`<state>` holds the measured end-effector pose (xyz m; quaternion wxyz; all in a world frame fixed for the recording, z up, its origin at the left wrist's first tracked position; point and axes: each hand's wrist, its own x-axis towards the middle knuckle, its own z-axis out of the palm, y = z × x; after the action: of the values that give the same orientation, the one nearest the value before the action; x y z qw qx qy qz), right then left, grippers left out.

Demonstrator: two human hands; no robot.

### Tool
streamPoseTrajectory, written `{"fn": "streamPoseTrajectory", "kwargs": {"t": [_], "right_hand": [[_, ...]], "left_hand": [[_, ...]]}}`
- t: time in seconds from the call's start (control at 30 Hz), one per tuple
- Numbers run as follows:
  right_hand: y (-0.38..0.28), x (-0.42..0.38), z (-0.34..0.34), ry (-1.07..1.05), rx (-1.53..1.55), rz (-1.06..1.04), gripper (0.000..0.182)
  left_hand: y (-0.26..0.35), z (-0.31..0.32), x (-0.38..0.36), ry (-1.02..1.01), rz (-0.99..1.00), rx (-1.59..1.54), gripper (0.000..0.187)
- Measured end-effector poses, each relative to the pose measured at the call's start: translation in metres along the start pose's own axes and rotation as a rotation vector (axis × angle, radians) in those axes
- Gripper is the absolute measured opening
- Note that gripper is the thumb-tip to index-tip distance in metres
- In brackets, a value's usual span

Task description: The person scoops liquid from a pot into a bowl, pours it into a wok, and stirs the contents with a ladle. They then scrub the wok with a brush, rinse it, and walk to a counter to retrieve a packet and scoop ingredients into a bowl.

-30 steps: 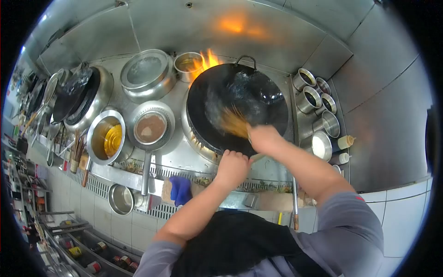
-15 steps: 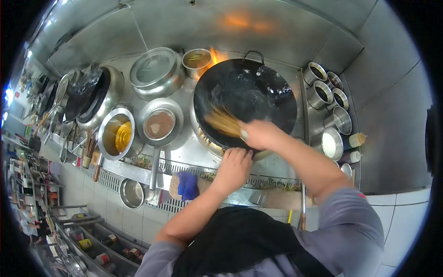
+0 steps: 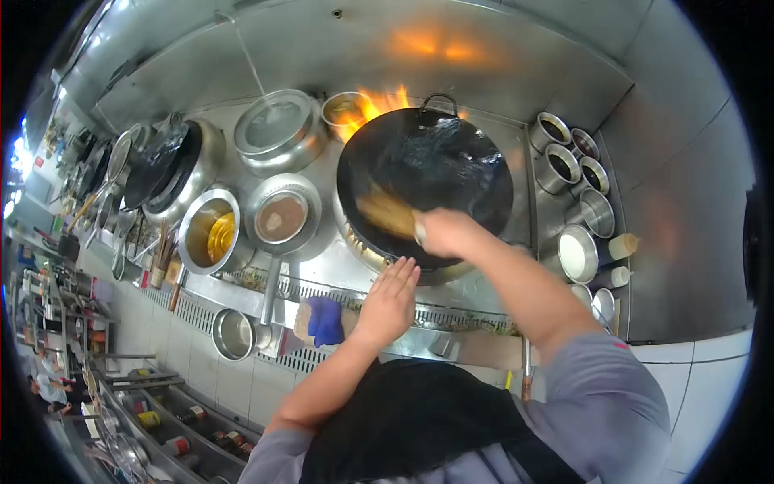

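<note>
A large black wok (image 3: 463, 181) sits over a burner, wet and shiny inside, with orange flames (image 3: 379, 105) rising behind its far left rim. My right hand (image 3: 451, 234) is closed round a bamboo wok brush (image 3: 385, 211), whose bristles are smeared by motion against the wok's near left inside. At the near rim is my left hand (image 3: 391, 298), fingers stretched out straight and held side by side, palm down, fingertips right at the wok's edge. Nothing shows in its grasp. A folded blue cloth (image 3: 326, 321) lies left of that wrist.
Left of the wok stand a strainer (image 3: 282, 216) over a pot, a steel pot (image 3: 190, 250) of yellow oil and a lidded pot (image 3: 278, 129). Several seasoning tins (image 3: 556, 168) line the right side. A slotted drain (image 3: 355, 302) runs along the stove front.
My left hand has slid back and left, its fingers straightening from a curl at the wok's rim. The brush keeps sweeping inside the wok. Flames behind the wok have grown.
</note>
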<state>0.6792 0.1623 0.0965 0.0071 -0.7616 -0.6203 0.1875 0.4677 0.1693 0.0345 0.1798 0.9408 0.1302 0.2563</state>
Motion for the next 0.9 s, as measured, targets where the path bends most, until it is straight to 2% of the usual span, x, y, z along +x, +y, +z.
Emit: {"fn": "streamPoseTrajectory", "kwargs": {"t": [0.03, 0.07, 0.1, 0.13, 0.17, 0.2, 0.23, 0.27, 0.33, 0.37, 0.43, 0.47, 0.53, 0.57, 0.6, 0.63, 0.67, 0.7, 0.73, 0.77, 0.83, 0.9], "right_hand": [[0.005, -0.037, -0.007, -0.085, -0.024, -0.07, 0.038], [0.028, -0.093, -0.035, -0.26, -0.209, 0.098, 0.037], [0.046, -0.102, -0.055, -0.323, -0.455, 0.156, 0.035], [0.071, -0.098, -0.08, -0.386, -0.565, 0.178, 0.029], [0.108, -0.08, -0.09, -0.228, -0.604, 0.24, 0.022], [0.152, -0.053, -0.098, -0.014, -0.709, 0.177, 0.017], [0.164, -0.026, -0.115, 0.176, -0.758, 0.152, 0.017], [0.171, 0.002, -0.127, 0.273, -0.658, 0.216, 0.022], [0.164, 0.038, -0.118, 0.671, -0.207, 0.489, 0.035], [0.158, 0.047, -0.104, 0.672, 0.078, 0.584, 0.048], [0.156, 0.061, -0.083, 0.16, 0.17, 0.582, 0.051], [0.161, 0.057, -0.078, 0.155, 0.17, 0.578, 0.051], [0.156, 0.025, -0.083, 0.361, 0.164, 0.426, 0.053], [0.161, 0.0, -0.079, 0.411, 0.213, 0.342, 0.056], [0.163, -0.03, -0.074, 0.461, 0.26, 0.251, 0.059], [0.144, -0.069, -0.078, 0.375, 0.306, 0.29, 0.065], [0.143, -0.1, -0.066, 0.341, 0.358, 0.233, 0.069], [0.154, -0.124, -0.048, 0.237, 0.427, 0.099, 0.07], [0.143, -0.149, -0.05, -0.031, 0.374, 0.128, 0.072], [0.107, -0.177, -0.061, -0.231, 0.313, 0.277, 0.071], [0.09, -0.217, -0.049, -0.051, 0.627, 0.349, 0.071], [0.118, -0.255, -0.027, 0.079, 0.557, 0.213, 0.069]], "left_hand": [[0.003, -0.003, 0.003, 0.002, 0.005, -0.008, 0.05], [0.009, -0.009, 0.005, 0.018, 0.016, -0.014, 0.05], [0.014, -0.015, 0.002, 0.025, 0.024, -0.013, 0.05], [0.017, -0.014, 0.002, -0.01, 0.011, -0.015, 0.05], [0.016, -0.011, 0.0, -0.006, 0.011, -0.012, 0.05], [0.013, -0.003, -0.001, -0.02, 0.01, 0.012, 0.05], [0.012, 0.001, -0.002, -0.036, 0.009, 0.037, 0.049], [0.013, 0.002, 0.0, -0.031, 0.009, 0.042, 0.049], [0.013, 0.004, 0.002, -0.011, -0.025, 0.043, 0.047], [0.015, 0.006, 0.002, -0.01, -0.031, 0.049, 0.047], [0.017, 0.006, 0.004, 0.003, -0.04, 0.075, 0.043], [0.02, 0.005, 0.003, 0.001, -0.046, 0.076, 0.043], [0.021, 0.003, 0.009, 0.055, -0.027, 0.145, 0.03], [0.025, -0.002, 0.017, 0.07, -0.037, 0.15, 0.03], [0.031, -0.007, 0.033, -0.045, -0.07, 0.157, 0.024], [0.035, -0.009, 0.047, -0.161, -0.11, 0.165, 0.02], [0.028, 0.005, 0.058, -0.162, -0.047, 0.166, 0.02], [0.019, 0.025, 0.062, -0.164, 0.008, 0.169, 0.022], [0.018, 0.042, 0.058, -0.151, -0.03, 0.182, 0.022], [0.016, 0.057, 0.054, -0.174, -0.063, 0.247, 0.022], [0.019, 0.055, 0.046, -0.176, -0.116, 0.326, 0.023], [0.031, 0.035, 0.029, -0.155, -0.039, 0.253, 0.025]]}}
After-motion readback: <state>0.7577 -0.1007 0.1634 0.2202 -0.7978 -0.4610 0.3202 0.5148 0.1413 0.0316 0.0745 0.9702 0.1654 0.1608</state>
